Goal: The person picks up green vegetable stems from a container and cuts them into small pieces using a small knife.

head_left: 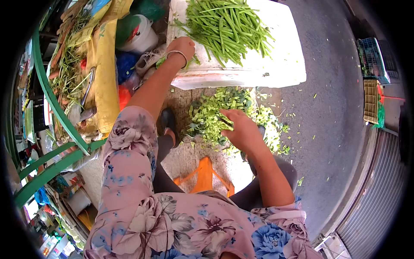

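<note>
My left hand, with a bangle at the wrist, is closed at the left edge of a white foam box. Bits of green show on both sides of it, but what its fingers hold is hidden. Beside it on the box lies a heap of trimmed green vegetable stalks. My right hand is lower, above the ground, closed around what looks like a small knife, its dark narrow part pointing up and left. Cut leaves and stalk ends are piled on the ground beneath that hand.
An orange stool shows between my legs. To the left are a green metal frame, yellow sacking with plant scraps, and a white bucket. Crates and a ribbed shutter line the right, beyond the grey road.
</note>
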`<state>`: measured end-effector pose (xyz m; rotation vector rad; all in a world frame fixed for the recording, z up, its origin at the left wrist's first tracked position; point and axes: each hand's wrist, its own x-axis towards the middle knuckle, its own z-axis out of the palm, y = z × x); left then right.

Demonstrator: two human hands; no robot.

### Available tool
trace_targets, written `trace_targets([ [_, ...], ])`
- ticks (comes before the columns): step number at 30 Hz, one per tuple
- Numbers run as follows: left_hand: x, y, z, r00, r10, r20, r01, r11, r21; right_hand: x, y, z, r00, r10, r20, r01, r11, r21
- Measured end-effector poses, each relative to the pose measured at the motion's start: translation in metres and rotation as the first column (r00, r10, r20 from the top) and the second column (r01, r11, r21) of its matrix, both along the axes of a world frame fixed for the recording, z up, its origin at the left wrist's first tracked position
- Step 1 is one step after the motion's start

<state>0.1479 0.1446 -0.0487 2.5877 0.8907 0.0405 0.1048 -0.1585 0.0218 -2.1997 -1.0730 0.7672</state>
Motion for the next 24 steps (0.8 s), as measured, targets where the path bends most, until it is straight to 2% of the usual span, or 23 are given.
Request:
trace_targets([
  [1, 0.006, -0.002, 0.002, 1.000, -0.005, 0.000, 0.005, 0.999, 0.034, -0.001, 0.000, -0.001, 1.000, -0.003, -0.025, -0.001, 0.990, -0.144],
  [2, 0.012, -0.006, 0.004, 1.000, -0.013, -0.001, 0.013, 0.999, 0.034, -0.002, 0.001, 0.000, 1.000, -0.010, -0.026, 0.006, 0.990, -0.144],
  [4, 0.026, -0.012, 0.001, 0.986, 0.161, -0.034, -0.164, 0.946, -0.281, -0.001, 0.003, 0.006, 0.994, -0.109, -0.021, 0.102, 0.974, -0.204],
  [5, 0.032, -0.012, -0.010, 0.967, 0.254, 0.014, -0.228, 0.891, -0.392, -0.002, 0.001, 0.000, 0.991, -0.123, 0.049, 0.128, 0.985, -0.116],
  [6, 0.036, -0.017, -0.011, 0.969, 0.247, 0.011, -0.222, 0.891, -0.395, 0.000, 0.001, 0.000, 0.990, -0.130, 0.048, 0.135, 0.984, -0.120],
  [8, 0.047, -0.029, -0.012, 0.920, 0.391, 0.009, -0.347, 0.828, -0.440, 0.005, 0.003, 0.002, 0.986, -0.163, -0.032, 0.160, 0.983, -0.095],
  [10, 0.058, -0.030, -0.025, 0.926, 0.379, 0.004, -0.345, 0.847, -0.406, 0.005, 0.004, 0.003, 0.977, -0.211, -0.034, 0.209, 0.976, -0.054],
  [12, 0.070, -0.025, -0.042, 0.840, 0.542, -0.014, -0.442, 0.669, -0.597, 0.006, 0.006, 0.005, 0.966, -0.215, -0.143, 0.213, 0.977, -0.025],
  [14, 0.077, -0.025, -0.047, 0.863, 0.504, -0.021, -0.430, 0.713, -0.553, 0.006, 0.006, 0.007, 0.968, -0.211, -0.136, 0.210, 0.977, -0.024],
  [16, 0.084, -0.030, -0.048, 0.702, 0.703, -0.115, -0.588, 0.481, -0.651, 0.007, 0.006, 0.009, 0.970, -0.210, -0.126, 0.209, 0.978, -0.023],
  [18, 0.085, -0.031, -0.046, 0.675, 0.731, -0.103, -0.589, 0.450, -0.671, 0.008, 0.006, 0.010, 0.968, -0.194, -0.157, 0.189, 0.981, -0.046],
  [21, 0.087, -0.033, -0.036, 0.541, 0.826, -0.159, -0.522, 0.182, -0.833, 0.008, 0.004, 0.009, 0.977, -0.179, -0.113, 0.181, 0.983, 0.009],
  [24, 0.085, -0.032, -0.028, 0.517, 0.839, -0.172, -0.518, 0.146, -0.843, 0.009, 0.004, 0.015, 0.964, -0.201, -0.175, 0.200, 0.980, -0.019],
])
